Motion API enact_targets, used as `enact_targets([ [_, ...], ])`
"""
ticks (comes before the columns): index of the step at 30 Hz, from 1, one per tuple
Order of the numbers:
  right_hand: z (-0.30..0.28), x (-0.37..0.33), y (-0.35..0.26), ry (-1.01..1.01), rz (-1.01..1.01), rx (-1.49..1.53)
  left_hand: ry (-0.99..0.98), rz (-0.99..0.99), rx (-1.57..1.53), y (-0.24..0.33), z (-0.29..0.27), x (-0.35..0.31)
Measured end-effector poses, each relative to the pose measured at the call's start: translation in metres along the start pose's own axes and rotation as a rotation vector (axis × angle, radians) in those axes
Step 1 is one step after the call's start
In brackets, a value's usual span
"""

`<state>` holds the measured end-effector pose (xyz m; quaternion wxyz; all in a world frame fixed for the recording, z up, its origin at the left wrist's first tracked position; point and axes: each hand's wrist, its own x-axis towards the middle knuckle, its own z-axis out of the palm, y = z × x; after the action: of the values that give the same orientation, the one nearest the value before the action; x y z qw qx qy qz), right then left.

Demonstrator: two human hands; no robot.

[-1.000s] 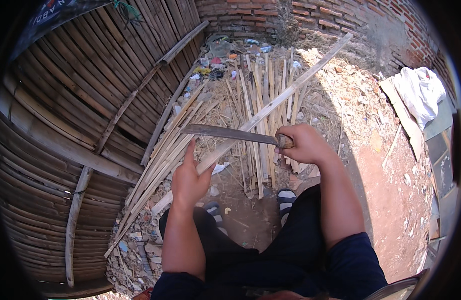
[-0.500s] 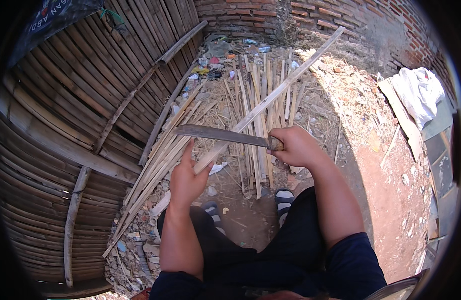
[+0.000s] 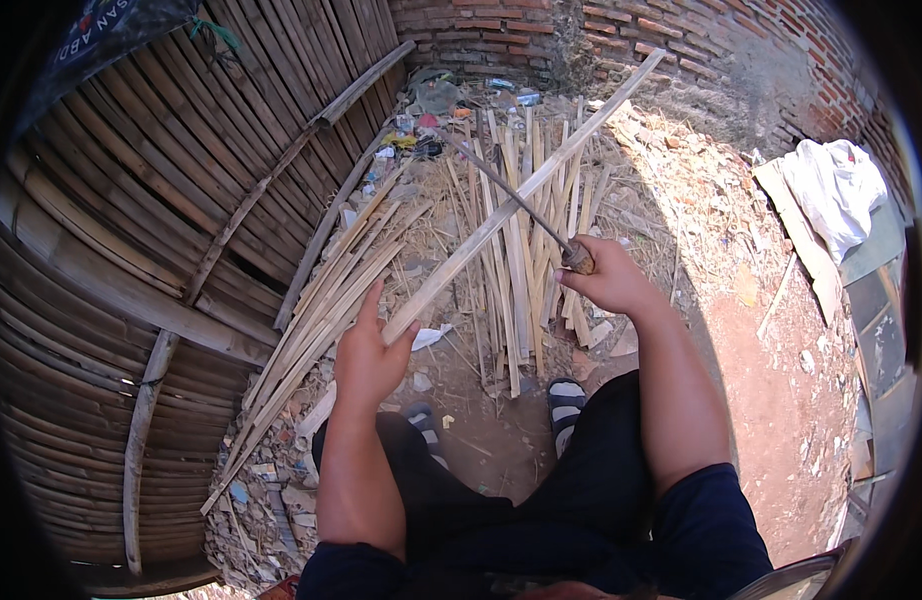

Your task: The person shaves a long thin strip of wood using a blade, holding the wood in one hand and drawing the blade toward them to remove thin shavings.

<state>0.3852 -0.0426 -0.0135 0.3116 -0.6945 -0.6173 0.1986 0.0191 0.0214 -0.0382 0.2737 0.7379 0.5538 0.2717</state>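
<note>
A long pale wooden strip (image 3: 459, 262) slants from lower left to upper right, its near end gripped by my left hand (image 3: 369, 358), thumb around it and index finger stretched along. My right hand (image 3: 615, 280) is closed around the short wooden handle of a machete (image 3: 494, 177). The dark blade points up and to the left, seen nearly edge-on, and crosses the strip in the picture; whether they touch I cannot tell. Beneath lies a pile of similar strips (image 3: 497, 310), and another bundle of strips (image 3: 311, 335) rests to the left of my left hand.
A slatted bamboo wall (image 3: 181, 170) rises on the left and a brick wall (image 3: 671, 35) at the back. Scattered litter (image 3: 436, 95) lies in the far corner. On the right are a white cloth (image 3: 836, 188) and a board (image 3: 801, 235). My sandalled feet stand below the pile.
The machete has turned from lying level across the strip's near part to pointing up and away, its blade now edge-on. The strip's far end has shifted slightly left; my left hand keeps hold.
</note>
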Motion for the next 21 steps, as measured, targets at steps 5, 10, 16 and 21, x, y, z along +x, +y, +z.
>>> enact_targets([
  [5, 0.013, -0.006, -0.044, -0.163, -0.222, -0.227, 0.006, 0.058, -0.057, -0.017, 0.008, 0.0],
  [10, 0.0, 0.005, -0.002, 0.007, -0.207, -0.065, 0.001, 0.086, 0.049, -0.006, -0.001, -0.003],
  [16, -0.012, 0.002, 0.007, 0.169, 0.145, -0.029, -0.042, -0.012, 0.096, 0.018, -0.008, -0.005],
  [21, 0.003, -0.011, -0.028, -0.069, -0.123, -0.175, -0.032, 0.026, 0.016, 0.009, 0.003, -0.004],
])
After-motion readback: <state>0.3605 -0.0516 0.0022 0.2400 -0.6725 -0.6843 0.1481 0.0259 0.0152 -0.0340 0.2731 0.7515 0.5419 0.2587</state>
